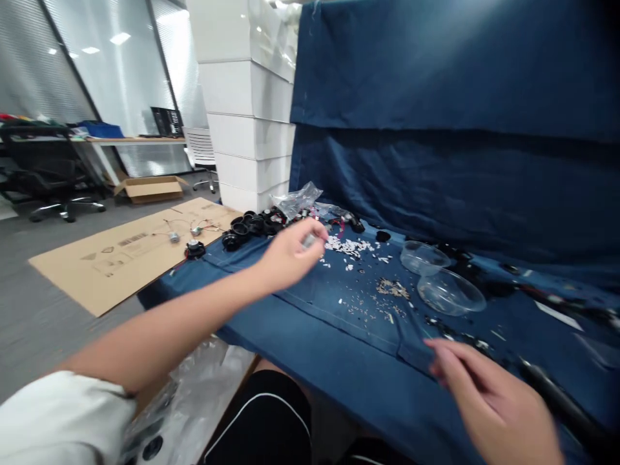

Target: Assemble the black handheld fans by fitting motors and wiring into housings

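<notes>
My left hand (294,253) hovers over the cloth-covered table, beside a pile of small white plastic parts (351,247). Its fingers curl toward the thumb, and a pale greyish patch shows between them, too blurred to name. At the lower right, my right hand (498,397) is closed in a pinch near the table's front. Whatever its fingertips hold, if anything, is too small to make out. Between the hands lie scattered tiny brass-coloured screws (392,289). Two clear plastic bowls, the rear one (423,257) and the front one (450,292), sit past the screws.
Black round parts (252,225) and a clear plastic bag (298,200) crowd the back left. White boxes (232,90) are stacked behind them. A cardboard sheet (116,258) with wired small motors lies left. A dark tool handle (557,394) is beside my right hand.
</notes>
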`<state>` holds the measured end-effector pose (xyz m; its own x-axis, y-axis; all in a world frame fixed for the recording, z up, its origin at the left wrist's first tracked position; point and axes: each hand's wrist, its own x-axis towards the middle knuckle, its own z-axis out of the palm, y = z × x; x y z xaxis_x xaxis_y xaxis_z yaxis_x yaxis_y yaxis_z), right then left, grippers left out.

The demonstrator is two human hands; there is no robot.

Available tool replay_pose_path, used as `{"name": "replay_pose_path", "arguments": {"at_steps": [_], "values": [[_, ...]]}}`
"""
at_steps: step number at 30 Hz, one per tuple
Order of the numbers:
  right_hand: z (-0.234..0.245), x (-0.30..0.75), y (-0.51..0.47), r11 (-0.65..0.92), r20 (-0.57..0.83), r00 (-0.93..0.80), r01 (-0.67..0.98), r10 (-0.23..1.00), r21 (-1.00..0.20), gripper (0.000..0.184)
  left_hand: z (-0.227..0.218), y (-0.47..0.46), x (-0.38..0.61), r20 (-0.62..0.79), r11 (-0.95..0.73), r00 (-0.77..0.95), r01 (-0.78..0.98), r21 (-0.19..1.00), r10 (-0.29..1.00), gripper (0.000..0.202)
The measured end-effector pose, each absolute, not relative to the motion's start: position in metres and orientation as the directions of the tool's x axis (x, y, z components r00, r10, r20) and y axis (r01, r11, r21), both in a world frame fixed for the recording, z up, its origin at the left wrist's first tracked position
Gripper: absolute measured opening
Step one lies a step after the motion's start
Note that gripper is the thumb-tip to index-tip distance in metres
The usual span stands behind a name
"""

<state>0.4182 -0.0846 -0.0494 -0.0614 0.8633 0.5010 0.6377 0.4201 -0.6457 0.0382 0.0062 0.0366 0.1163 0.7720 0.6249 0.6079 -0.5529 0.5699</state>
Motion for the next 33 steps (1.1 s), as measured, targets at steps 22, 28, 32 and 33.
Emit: {"name": "replay_pose_path", "arguments": {"at_steps": [22, 28, 32, 33], "values": [[-0.071, 0.342, -0.021, 0.071, 0.082, 0.073, 0.145, 0.994, -0.987, 0.055, -0.084, 0.027, 0.156, 0.579, -0.846, 0.643, 0.223, 0.485, 0.501, 0.093], [-0.061, 0.339, -0.022, 0.013, 0.032, 0.091, 0.196, 0.995, -0.981, 0.058, -0.082, 0.026, 0.153, 0.558, -0.855, 0.676, 0.223, 0.468, 0.481, 0.094], [-0.06, 0.341, -0.021, -0.121, -0.122, -0.001, -0.064, 0.993, -0.991, 0.045, -0.08, 0.028, 0.153, 0.568, -0.858, 0.67, 0.217, 0.465, 0.477, 0.093], [-0.06, 0.342, -0.02, -0.151, -0.148, -0.033, -0.133, 0.988, -0.98, 0.041, -0.081, 0.029, 0.152, 0.574, -0.858, 0.666, 0.211, 0.468, 0.477, 0.094]]}}
